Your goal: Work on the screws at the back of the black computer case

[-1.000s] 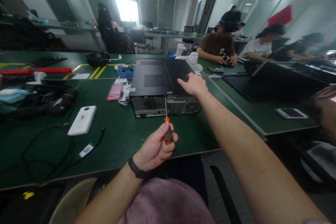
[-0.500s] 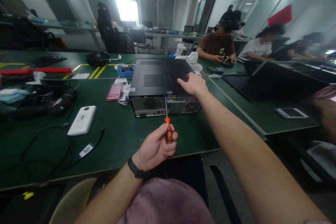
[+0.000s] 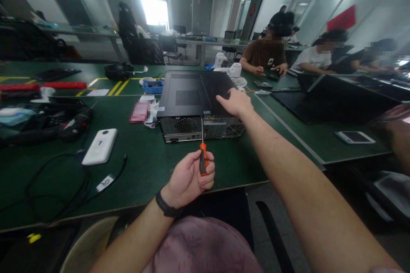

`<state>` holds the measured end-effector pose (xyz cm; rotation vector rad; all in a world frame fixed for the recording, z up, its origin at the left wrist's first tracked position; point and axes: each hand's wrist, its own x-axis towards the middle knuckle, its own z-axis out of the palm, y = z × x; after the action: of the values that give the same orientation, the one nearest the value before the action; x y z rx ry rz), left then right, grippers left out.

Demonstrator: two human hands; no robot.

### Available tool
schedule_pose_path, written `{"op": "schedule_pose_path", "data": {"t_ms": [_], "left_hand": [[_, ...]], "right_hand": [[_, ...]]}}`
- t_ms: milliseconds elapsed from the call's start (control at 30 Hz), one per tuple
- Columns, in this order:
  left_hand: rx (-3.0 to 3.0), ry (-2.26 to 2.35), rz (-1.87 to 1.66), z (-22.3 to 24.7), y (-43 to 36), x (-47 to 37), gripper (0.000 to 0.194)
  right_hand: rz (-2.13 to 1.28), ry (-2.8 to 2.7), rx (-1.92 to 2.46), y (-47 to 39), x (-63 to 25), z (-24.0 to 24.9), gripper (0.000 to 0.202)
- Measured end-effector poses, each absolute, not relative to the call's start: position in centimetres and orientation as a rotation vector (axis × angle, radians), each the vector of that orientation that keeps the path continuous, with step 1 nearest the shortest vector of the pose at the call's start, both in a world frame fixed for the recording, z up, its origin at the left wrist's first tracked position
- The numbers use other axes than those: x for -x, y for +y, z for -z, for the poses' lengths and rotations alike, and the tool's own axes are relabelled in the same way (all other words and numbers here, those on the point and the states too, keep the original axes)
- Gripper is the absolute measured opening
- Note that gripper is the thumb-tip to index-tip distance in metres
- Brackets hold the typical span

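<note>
A black desktop computer case (image 3: 192,94) lies flat on the green table (image 3: 144,162), its rear panel with vents and a fan facing me. My left hand (image 3: 188,179) grips an orange-handled screwdriver (image 3: 203,158); the thin shaft points up to the top edge of the rear panel. My right hand (image 3: 235,101) rests on the case's top cover near its right rear corner, fingers spread and pressing down.
A white power bank (image 3: 100,146), black cables (image 3: 64,183) and a labelled tag lie to the left. A blue parts tray (image 3: 153,87) sits behind the case. A phone (image 3: 355,137) lies on the right table. Several people sit at the far tables.
My left hand has turned slightly on the screwdriver handle, fingers shifting around it. The right hand and the case stay where they were.
</note>
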<state>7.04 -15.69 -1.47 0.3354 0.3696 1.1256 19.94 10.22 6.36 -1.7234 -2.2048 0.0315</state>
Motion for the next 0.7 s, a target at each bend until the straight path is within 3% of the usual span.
{"op": "schedule_pose_path", "data": {"t_ms": [700], "left_hand": [[-0.311, 0.336, -1.114, 1.64, -15.61, -6.93, 0.03]], "right_hand": [[-0.036, -2.205, 1.724, 10.19, -19.96, -6.35, 0.072]]}}
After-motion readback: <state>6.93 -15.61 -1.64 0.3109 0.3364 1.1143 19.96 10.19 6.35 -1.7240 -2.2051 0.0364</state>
